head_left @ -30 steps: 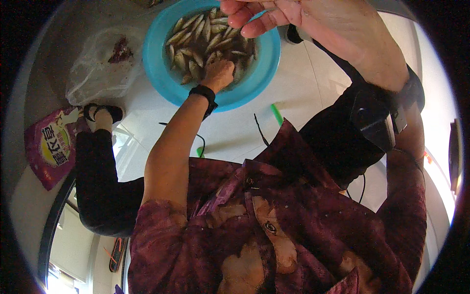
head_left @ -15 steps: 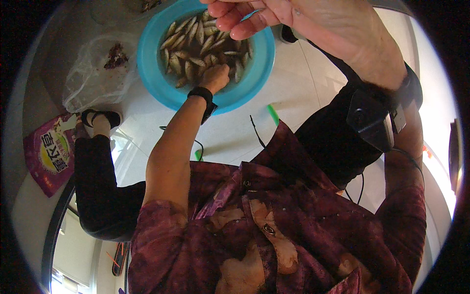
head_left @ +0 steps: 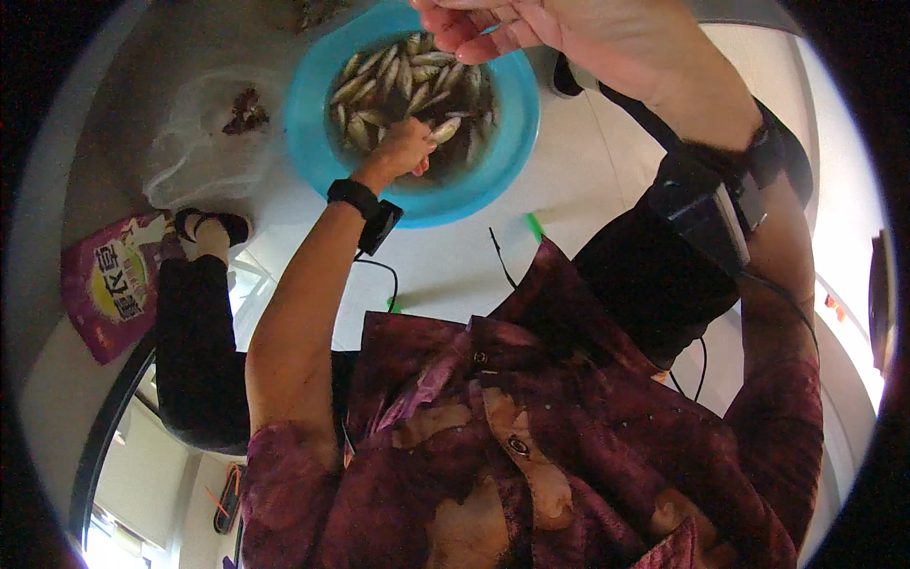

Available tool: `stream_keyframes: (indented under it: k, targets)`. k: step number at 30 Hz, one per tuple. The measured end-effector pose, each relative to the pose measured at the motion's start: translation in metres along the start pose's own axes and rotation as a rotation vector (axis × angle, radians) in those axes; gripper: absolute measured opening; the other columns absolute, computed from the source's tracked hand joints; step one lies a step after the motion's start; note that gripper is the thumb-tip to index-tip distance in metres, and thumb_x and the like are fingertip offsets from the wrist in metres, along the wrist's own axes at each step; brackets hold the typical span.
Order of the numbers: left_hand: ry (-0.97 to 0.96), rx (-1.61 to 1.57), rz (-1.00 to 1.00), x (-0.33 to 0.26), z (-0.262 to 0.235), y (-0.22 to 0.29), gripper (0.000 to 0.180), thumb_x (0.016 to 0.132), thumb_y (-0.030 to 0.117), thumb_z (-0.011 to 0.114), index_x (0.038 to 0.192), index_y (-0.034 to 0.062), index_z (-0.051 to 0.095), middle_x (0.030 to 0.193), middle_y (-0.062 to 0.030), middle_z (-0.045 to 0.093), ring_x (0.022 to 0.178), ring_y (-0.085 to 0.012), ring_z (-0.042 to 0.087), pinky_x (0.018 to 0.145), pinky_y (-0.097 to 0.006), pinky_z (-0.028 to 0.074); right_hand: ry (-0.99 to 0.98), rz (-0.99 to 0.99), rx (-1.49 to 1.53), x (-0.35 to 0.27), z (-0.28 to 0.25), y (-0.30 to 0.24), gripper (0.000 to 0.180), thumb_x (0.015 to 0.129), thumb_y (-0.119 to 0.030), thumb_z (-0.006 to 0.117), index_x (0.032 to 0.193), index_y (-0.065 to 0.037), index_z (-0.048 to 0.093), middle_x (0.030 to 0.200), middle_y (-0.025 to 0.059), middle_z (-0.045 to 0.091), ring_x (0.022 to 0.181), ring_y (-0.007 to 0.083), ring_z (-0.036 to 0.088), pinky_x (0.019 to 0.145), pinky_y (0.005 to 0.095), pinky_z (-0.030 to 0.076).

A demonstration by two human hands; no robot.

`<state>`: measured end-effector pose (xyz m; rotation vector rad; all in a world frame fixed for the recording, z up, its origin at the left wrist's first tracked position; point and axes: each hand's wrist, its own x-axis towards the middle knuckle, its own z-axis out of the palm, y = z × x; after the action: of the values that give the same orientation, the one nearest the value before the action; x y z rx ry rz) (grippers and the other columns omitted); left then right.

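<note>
1. Shifted since earlier: left hand (head_left: 406,147) now lifts one fish (head_left: 445,129), pinched in its fingers, over the blue basin (head_left: 507,142).
2. Right hand (head_left: 559,33): raised near the camera, fingers curled; contents hidden.
3. Clear bag (head_left: 194,142): left of basin.
4. Purple-pink packet (head_left: 109,284): flat on the floor, far left.

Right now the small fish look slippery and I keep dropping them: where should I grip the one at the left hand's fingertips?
Pinch the small fish across its thicker middle, coming from above with the left hand. It lies lengthwise at the fingertips over the blue basin, and its tapered ends would probably slide out of a pinch.
</note>
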<state>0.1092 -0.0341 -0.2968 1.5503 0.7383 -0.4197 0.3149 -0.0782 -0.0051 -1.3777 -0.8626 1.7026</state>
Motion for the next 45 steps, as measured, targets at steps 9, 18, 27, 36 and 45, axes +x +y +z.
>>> stream_keyframes:
  k: [9, 18, 27, 36, 45]
  targets:
    - [0.042, -0.163, 0.110, -0.112, -0.060, 0.111, 0.020, 0.085, 0.013, 0.055, 0.075, -0.0030, 0.060, 0.066, -0.0102, 0.063, 0.056, -0.0159, 0.060, 0.054, -0.027, 0.050, 0.057, -0.072, -0.095, 0.016, -0.002, 0.032, 0.014, 0.086, -0.010, 0.060, 0.095, 0.001, 0.061, 0.083, 0.0065, 0.063, 0.070, 0.0147, 0.059, 0.064, 0.0261, 0.048]
    - [0.165, -0.259, 0.295, -0.184, -0.051, 0.171, 0.021, 0.086, 0.014, 0.053, 0.076, -0.0020, 0.062, 0.071, -0.0087, 0.064, 0.063, -0.0155, 0.060, 0.063, -0.028, 0.048, 0.008, 0.024, -0.110, 0.001, 0.015, 0.036, 0.030, 0.086, -0.017, 0.063, 0.109, 0.001, 0.058, 0.096, 0.0083, 0.060, 0.083, 0.0166, 0.061, 0.070, 0.0285, 0.053]
    - [0.274, -0.243, 0.409, -0.192, -0.050, 0.176, 0.017, 0.086, 0.011, 0.057, 0.088, -0.0043, 0.063, 0.074, -0.0076, 0.064, 0.065, -0.0120, 0.058, 0.061, -0.025, 0.046, 0.068, -0.136, 0.022, 0.003, 0.032, 0.033, 0.020, 0.083, -0.011, 0.065, 0.098, 0.002, 0.061, 0.091, 0.0093, 0.063, 0.074, 0.0155, 0.063, 0.067, 0.0257, 0.054]
    - [0.587, 0.002, 0.607, -0.197, -0.058, 0.185, 0.017, 0.081, 0.009, 0.062, 0.091, -0.0037, 0.064, 0.082, -0.0101, 0.065, 0.071, -0.0131, 0.059, 0.066, -0.026, 0.047, 0.060, -0.177, -0.123, 0.007, 0.042, 0.022, 0.019, 0.081, -0.004, 0.064, 0.098, 0.004, 0.061, 0.084, 0.0099, 0.064, 0.074, 0.0145, 0.064, 0.065, 0.0245, 0.056]
    - [0.679, 0.097, 0.543, -0.200, -0.058, 0.191, 0.016, 0.072, 0.010, 0.062, 0.081, -0.0032, 0.065, 0.068, -0.0173, 0.062, 0.058, -0.0188, 0.059, 0.057, -0.030, 0.047, 0.103, -0.168, -0.235, 0.006, 0.053, 0.017, 0.019, 0.078, -0.004, 0.067, 0.095, 0.005, 0.063, 0.080, 0.0105, 0.065, 0.068, 0.0147, 0.065, 0.060, 0.0248, 0.055]
